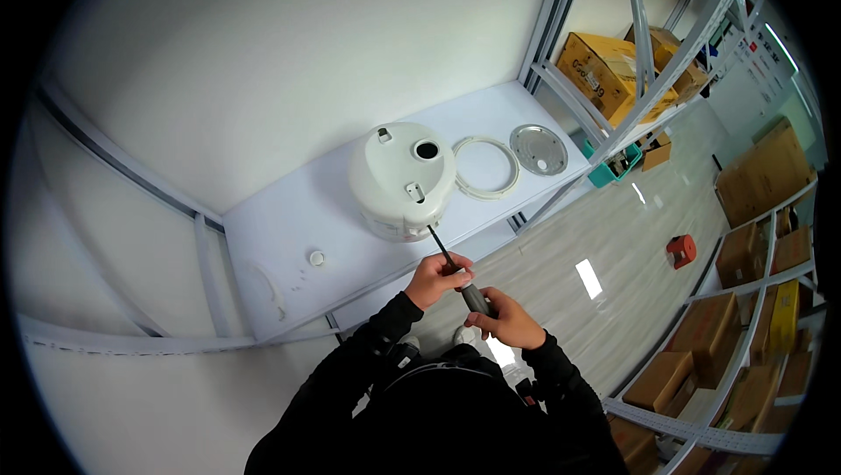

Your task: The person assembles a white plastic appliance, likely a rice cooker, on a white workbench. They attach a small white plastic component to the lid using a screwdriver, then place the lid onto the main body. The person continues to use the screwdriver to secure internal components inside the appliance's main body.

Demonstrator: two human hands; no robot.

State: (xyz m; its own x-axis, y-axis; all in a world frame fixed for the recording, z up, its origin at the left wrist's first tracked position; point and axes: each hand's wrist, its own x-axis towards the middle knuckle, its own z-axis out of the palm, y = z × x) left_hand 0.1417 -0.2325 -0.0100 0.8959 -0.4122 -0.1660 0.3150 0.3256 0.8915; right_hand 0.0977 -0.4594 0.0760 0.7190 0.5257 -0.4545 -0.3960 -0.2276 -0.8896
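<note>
Right hand (pixel 512 322) is closing around the grey handle of a screwdriver (pixel 475 298), and I am steering from its rear end, thumb and fingers wrapping the grip. Left hand (pixel 435 279) is pinching the same tool farther forward, near where the handle is meeting the shaft, so both are gripping one thing. From my end, the dark shaft is running up and to the left, its tip ending at the near lower edge of the white domed housing (pixel 392 179). I cannot tell whether the tip is seated in a screw or only resting against the shell.

As for progress, I am judging the work to be partway along. The housing is standing on the white table (pixel 272 212), near its front edge, with its round opening (pixel 427 151) facing up. A pale ring (pixel 487 196) and a round metal disc (pixel 538 151) are lying to its right, apart from it; a small white cap (pixel 316 258) is sitting to the left. The spot under the tip is looking unfinished, and those loose parts are remaining separate from the shell.

Both forearms, in black sleeves (pixel 350 365), are reaching up from below, the wrists converging on the tool, the left hand leading and the right lower and farther out.
</note>
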